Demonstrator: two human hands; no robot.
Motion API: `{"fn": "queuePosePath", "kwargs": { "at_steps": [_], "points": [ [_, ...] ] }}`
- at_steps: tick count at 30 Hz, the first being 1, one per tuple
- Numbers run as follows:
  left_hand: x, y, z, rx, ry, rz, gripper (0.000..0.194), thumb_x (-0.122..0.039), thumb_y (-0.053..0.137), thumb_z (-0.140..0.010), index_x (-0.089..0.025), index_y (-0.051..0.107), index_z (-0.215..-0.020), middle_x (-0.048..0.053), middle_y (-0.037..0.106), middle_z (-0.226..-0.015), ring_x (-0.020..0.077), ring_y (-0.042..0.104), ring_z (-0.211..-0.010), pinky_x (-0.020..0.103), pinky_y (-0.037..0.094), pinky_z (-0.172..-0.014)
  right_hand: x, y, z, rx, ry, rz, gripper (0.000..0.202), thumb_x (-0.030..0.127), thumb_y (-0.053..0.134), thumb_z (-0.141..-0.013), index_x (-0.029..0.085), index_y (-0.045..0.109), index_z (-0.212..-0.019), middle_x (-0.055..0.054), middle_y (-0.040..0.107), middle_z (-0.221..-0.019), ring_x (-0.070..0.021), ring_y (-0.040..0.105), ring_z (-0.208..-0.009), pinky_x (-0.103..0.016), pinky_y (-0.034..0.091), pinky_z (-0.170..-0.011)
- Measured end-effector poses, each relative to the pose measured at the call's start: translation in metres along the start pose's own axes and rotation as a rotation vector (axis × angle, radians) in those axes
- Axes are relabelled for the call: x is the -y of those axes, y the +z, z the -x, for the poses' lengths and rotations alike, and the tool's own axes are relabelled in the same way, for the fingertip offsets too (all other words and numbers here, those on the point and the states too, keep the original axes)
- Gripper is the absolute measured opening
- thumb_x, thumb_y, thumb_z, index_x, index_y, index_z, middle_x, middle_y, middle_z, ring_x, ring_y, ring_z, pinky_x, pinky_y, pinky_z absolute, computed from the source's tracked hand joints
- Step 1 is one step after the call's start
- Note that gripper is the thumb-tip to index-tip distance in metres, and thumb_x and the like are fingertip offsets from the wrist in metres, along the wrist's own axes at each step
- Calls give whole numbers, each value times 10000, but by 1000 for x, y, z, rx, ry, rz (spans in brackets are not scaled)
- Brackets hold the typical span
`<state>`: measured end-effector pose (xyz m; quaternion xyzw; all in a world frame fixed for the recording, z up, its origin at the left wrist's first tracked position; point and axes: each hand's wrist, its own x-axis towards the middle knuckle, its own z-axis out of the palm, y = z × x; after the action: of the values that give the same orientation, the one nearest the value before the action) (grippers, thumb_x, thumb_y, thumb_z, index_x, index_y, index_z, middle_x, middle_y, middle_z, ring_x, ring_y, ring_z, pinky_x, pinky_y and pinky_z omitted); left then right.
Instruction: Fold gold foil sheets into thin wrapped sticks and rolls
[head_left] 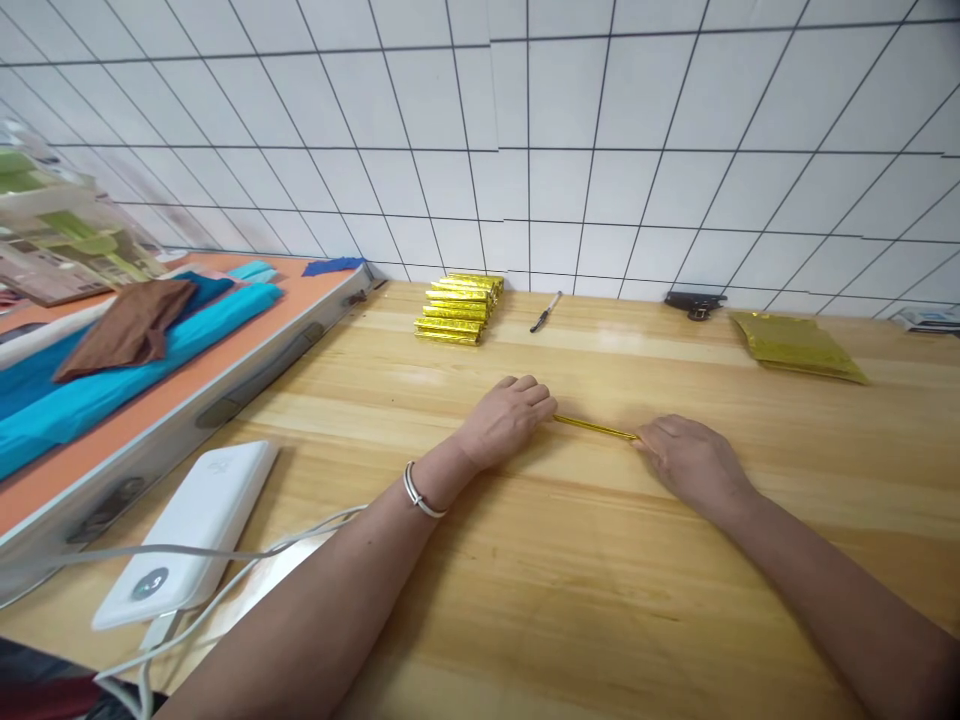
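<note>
A thin strip of gold foil, narrowly folded or rolled, stretches between my two hands just over the wooden table. My left hand, with a silver bangle at the wrist, is closed on its left end. The fingers of my right hand pinch the right end. Behind my left hand, several shiny gold foil rolls lie stacked side by side near the wall. A flat stack of gold foil sheets rests at the back right.
A pen and a black stapler-like object lie by the tiled wall. At left, a white power bank with white cables sits beside an orange-topped surface bearing blue and brown folded material.
</note>
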<state>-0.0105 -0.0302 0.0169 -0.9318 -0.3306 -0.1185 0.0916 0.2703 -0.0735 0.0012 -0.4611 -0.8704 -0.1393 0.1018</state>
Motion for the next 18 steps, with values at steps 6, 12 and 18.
{"fn": "queuePosePath", "kwargs": {
  "at_steps": [6,12,18],
  "points": [
    [1,3,0,31,0,-7,89,-180,448,-869,-174,507,-802,46,533,-815,187,448,-806,313,333,-719,1,1,0,40,-27,50,272,257,397,-900,187,548,-685,-21,578,-682,-161,510,-689,-276,330,-660],
    [-2,13,1,33,-70,-8,100,-187,435,-880,-170,515,-822,48,541,-857,185,466,-835,309,339,-734,6,0,-1,92,-7,105,224,238,407,-895,173,568,-755,-48,598,-755,-179,529,-726,-286,348,-683],
    [-22,10,-8,8,10,2,135,-228,417,-904,-177,518,-831,33,554,-829,179,484,-807,331,323,-773,8,3,-4,123,-11,106,203,235,422,-889,176,565,-757,-48,597,-770,-188,528,-751,-293,353,-689]
  ]
}}
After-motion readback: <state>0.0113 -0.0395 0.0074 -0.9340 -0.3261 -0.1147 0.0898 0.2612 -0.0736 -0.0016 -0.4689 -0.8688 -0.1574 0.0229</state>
